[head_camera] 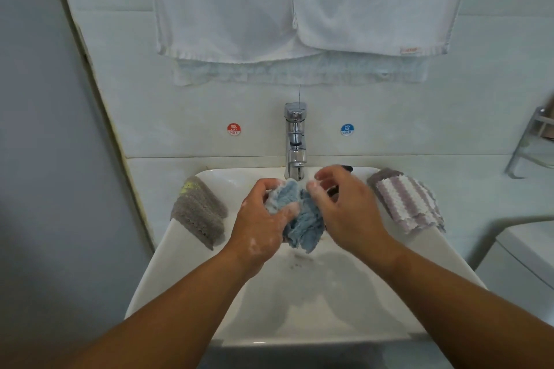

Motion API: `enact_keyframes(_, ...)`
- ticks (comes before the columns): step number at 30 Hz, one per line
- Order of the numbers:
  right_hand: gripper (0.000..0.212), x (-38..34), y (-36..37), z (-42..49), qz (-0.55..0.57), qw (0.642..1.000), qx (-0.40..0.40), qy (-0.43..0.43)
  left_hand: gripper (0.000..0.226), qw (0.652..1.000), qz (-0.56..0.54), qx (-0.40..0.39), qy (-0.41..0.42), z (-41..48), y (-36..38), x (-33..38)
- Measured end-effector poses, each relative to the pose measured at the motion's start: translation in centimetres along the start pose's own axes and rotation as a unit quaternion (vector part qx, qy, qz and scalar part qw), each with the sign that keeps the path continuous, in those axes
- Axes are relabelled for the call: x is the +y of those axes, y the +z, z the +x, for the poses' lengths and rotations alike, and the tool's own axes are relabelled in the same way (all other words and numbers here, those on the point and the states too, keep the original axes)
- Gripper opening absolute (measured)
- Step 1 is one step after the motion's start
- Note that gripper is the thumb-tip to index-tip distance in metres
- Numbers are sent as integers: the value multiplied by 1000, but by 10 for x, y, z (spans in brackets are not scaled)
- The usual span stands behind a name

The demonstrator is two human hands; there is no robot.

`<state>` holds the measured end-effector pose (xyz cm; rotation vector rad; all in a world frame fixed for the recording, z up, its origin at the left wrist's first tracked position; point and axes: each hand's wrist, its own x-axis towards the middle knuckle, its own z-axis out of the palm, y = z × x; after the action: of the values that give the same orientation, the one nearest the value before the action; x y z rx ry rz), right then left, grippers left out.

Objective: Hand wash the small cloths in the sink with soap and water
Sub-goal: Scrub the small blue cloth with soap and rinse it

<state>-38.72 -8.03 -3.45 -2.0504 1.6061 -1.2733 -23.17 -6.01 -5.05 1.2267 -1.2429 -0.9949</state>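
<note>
Pale wall tiles and a white sink (299, 308) fill the view, seen from above. Over the back half of the basin, just in front of the tap's spout, hangs a blue cloth (302, 219), bunched up and wet-looking, its lower folds drooping toward the basin floor. The left hand (263, 219) grasps the cloth's left side, fingers curled into the fabric and thumb wrapped over the top; white suds cling to the back of this hand and to the wrist. The right hand (344, 207) sits against the cloth's right side. Its thumb presses on the fabric while the fingers are loosely bent and lifted clear of it, grasping nothing. Both bare forearms reach in from the bottom edge.

A grey cloth (199, 213) with a yellowish patch at its top is draped over the sink's left rim. A cloth striped in purple and white (407, 204) is draped over the right rim, well apart from the hands. The chrome tap (295, 141) stands upright at the back centre. On the tiles a red sticker marked HOT (233, 129) sits to its left and a blue sticker marked COLD (347, 129) to its right. Two white towels (227, 6) hang side by side on the wall above. A metal rack (530, 144) shows at the right edge.
</note>
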Motion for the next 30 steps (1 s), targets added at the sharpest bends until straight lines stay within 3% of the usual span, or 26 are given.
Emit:
enact_keyframes(8,24,-34,-11,77,-31,990,67,-117,25,999,-25,5,-34,11,0,-1)
enact_keyframes(30,17,-49,-2,116,16,988,118,-103,25,998,-33,-16,-49,12,-2,-15)
